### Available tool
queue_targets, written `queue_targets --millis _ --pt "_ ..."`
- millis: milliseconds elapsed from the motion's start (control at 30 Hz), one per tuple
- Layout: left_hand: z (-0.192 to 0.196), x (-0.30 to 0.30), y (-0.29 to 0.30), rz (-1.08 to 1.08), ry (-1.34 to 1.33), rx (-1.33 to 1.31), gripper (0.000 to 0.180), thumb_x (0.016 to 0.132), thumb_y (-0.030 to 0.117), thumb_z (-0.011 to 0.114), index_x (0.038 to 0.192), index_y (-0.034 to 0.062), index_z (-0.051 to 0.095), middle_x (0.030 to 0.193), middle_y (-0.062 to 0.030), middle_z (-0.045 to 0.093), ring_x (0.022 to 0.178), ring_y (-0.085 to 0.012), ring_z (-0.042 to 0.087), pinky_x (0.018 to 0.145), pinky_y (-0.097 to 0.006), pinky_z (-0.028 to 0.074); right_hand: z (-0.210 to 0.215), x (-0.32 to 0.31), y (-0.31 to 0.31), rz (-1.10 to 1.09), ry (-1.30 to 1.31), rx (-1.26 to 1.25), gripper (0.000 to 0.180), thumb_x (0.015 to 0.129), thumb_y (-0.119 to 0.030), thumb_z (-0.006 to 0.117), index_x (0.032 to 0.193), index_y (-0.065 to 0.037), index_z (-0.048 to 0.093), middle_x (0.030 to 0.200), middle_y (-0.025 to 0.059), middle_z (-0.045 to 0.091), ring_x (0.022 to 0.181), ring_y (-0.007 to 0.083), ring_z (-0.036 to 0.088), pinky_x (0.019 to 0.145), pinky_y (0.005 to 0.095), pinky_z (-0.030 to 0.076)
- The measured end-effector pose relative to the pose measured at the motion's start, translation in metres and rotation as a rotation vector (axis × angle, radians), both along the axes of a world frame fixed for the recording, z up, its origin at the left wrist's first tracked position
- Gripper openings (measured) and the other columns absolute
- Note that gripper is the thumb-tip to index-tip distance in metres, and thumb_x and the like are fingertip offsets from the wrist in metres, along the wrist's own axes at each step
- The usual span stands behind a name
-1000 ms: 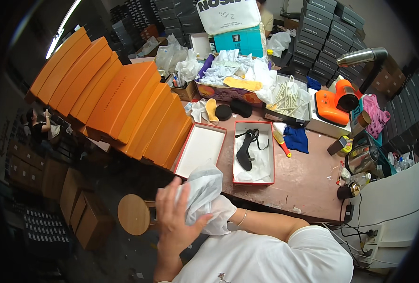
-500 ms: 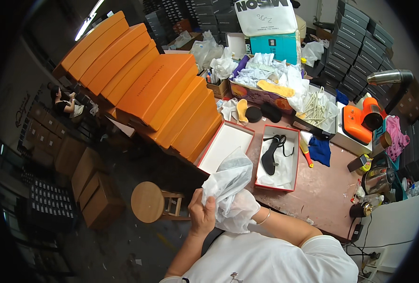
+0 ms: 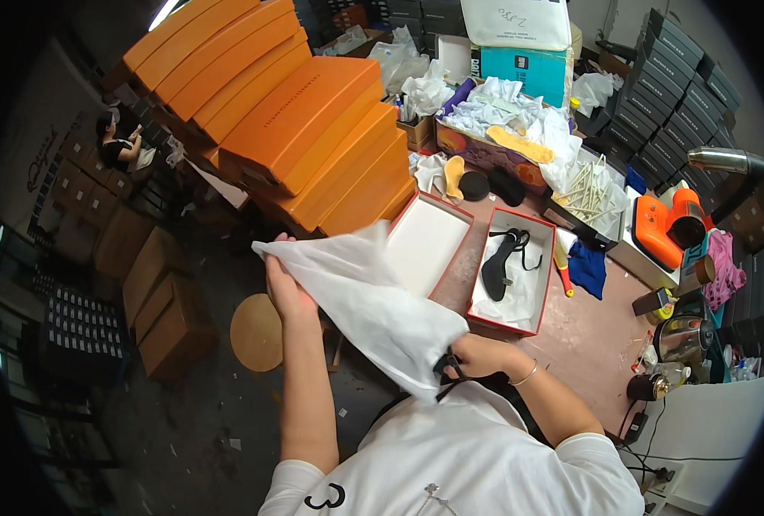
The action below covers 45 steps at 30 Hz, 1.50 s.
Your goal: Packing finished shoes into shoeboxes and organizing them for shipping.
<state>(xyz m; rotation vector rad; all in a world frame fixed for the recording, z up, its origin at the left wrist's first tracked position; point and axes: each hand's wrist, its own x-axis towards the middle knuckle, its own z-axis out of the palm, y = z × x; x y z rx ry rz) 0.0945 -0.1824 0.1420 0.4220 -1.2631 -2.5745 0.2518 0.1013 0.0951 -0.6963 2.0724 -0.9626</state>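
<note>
A thin white cloth bag (image 3: pixel 382 297) is stretched slantwise between my hands. My left hand (image 3: pixel 287 288) is closed on its far left end, fingers partly behind the fabric. At the bag's lower right end, my right hand (image 3: pixel 481 354) grips something black with straps (image 3: pixel 449 366), which looks like a sandal; the cloth and fingers hide most of it. A black strappy high-heeled sandal (image 3: pixel 496 268) lies on white paper in a red-edged white shoebox (image 3: pixel 530 325) ahead of my right hand. Left of that box, the white-lined lid (image 3: pixel 429 241) lies partly behind the bag.
Orange shoeboxes (image 3: pixel 313 120) are stacked high at left, above a round wooden stool (image 3: pixel 257 334). Behind stands a carton of crumpled paper (image 3: pixel 485 155); a box of white sticks (image 3: pixel 584 193), a blue cloth (image 3: pixel 587 270) and an orange device (image 3: pixel 657 232) lie to the right.
My left hand has moved left and forward, pulling the crumpled bag out long. My right hand, earlier covered by the bag, now shows at its lower end with the black thing.
</note>
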Motion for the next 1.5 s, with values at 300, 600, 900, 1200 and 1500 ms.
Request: queue_targets --millis 300,600,900,1200,1500 --pt "-0.049 0.006 -0.063 0.174 -0.139 0.123 0.028 0.098 0.033 0.048 0.109 0.0112 0.062 0.094 0.0012 0.060 0.086 -0.0144 0.056 0.083 -0.036 0.051 -0.014 0.046 0.033 -0.311 -0.497 -0.650 0.026 0.085 -0.004 0.064 0.110 0.003 0.063 0.095 0.0015 0.065 0.087 0.0087 0.057 0.079 0.0252 0.047" --pt "-0.074 0.051 -0.042 0.028 -0.235 0.216 0.026 0.097 0.032 0.052 0.099 0.0102 0.064 0.079 0.0000 0.062 0.067 -0.0121 0.054 0.068 -0.029 0.052 -0.017 0.033 0.020 -0.339 -0.401 -0.661 0.026 0.083 -0.007 0.065 0.109 0.001 0.064 0.092 0.0002 0.065 0.085 0.0076 0.058 0.079 0.0254 0.048" --pt "-0.105 0.119 -0.029 -0.290 -0.413 0.282 0.045 0.097 0.047 0.044 0.099 0.0068 0.065 0.088 -0.0053 0.066 0.075 -0.0139 0.057 0.069 -0.029 0.050 -0.023 0.026 0.010 -0.382 -0.426 -0.684 0.030 0.084 -0.005 0.064 0.113 0.002 0.062 0.094 -0.0013 0.063 0.086 0.0063 0.056 0.080 0.0238 0.047" --pt "-0.176 0.209 -0.038 -1.271 -0.449 -0.737 0.027 0.095 0.017 0.055 0.115 0.0001 0.061 0.109 -0.0052 0.063 0.095 -0.0131 0.058 0.082 -0.029 0.048 -0.026 0.041 0.013 -0.542 -0.360 -0.545 0.029 0.084 -0.009 0.063 0.111 0.001 0.061 0.091 -0.0019 0.063 0.082 0.0069 0.054 0.075 0.0236 0.046" --pt "-0.112 0.100 0.117 -0.878 -0.351 0.109 0.036 0.100 0.027 0.045 0.128 0.0053 0.048 0.119 -0.0119 0.059 0.107 -0.0240 0.060 0.091 -0.035 0.050 -0.036 0.068 0.061 -0.791 -0.383 -0.790 0.029 0.089 -0.015 0.064 0.113 0.001 0.061 0.099 -0.0001 0.064 0.089 0.0067 0.056 0.080 0.0238 0.047"
